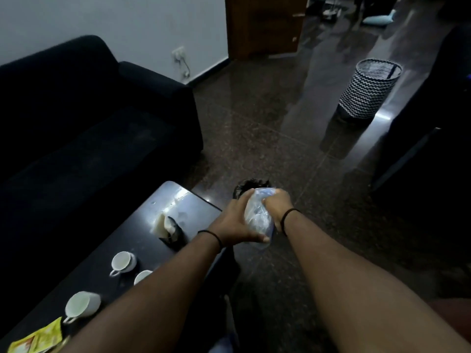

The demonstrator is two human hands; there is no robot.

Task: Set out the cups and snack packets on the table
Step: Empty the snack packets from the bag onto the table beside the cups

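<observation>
Nearest, at the bottom left edge of the dark glossy tabletop (pixel 102 271): yellow snack packet (pixel 38 338), then three white cups (pixel 81 305). Past the tabletop's corner, over dark polished floor (pixel 280 138), left hand (pixel 235 222) and right hand (pixel 279 207) gripping a clear plastic bag (pixel 258 215). Black sofa (pixel 76 118) left, zigzag basket (pixel 369 89) right

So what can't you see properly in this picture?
Head view:
- Clear bag: contents blurred, wrapped by the left hand and right hand.
- Middle cup: partly hidden behind the left arm.
- Yellow packet: cut off by the bottom edge, print unreadable.
- Dark thing beyond the bag: mostly hidden.
</observation>
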